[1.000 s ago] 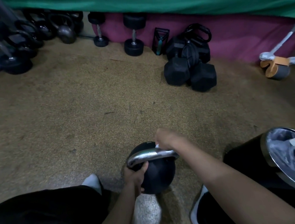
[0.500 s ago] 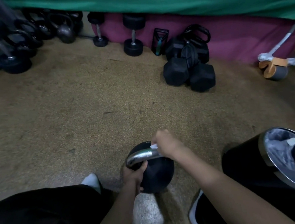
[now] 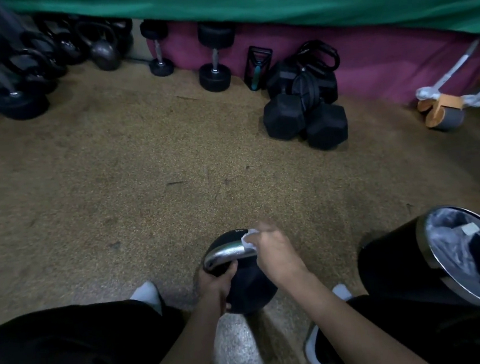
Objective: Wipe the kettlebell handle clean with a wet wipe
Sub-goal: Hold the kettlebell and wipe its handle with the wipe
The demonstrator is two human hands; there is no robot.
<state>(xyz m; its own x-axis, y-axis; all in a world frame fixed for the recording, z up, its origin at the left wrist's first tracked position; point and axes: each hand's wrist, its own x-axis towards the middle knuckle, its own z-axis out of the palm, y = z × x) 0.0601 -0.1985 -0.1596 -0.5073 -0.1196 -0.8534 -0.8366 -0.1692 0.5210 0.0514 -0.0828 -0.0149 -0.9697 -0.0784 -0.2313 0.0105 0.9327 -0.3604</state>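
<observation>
A black kettlebell [image 3: 251, 288] with a shiny silver handle [image 3: 225, 254] stands on the floor between my knees. My left hand [image 3: 217, 285] grips the near left side of the ball, under the handle's left end. My right hand [image 3: 274, 251] holds a white wet wipe [image 3: 248, 240] wrapped round the right part of the handle. Only a small corner of the wipe shows past my fingers.
A black bin [image 3: 431, 263] lined with a clear bag stands close on my right. Hex dumbbells [image 3: 305, 118] lie ahead by the pink wall. Round dumbbells [image 3: 213, 59] and other kettlebells [image 3: 102, 48] line the back left. An ab roller [image 3: 441, 109] sits far right.
My right hand has slid with the wipe leftward along the handle, from its right end toward the middle. My left hand stays on the kettlebell.
</observation>
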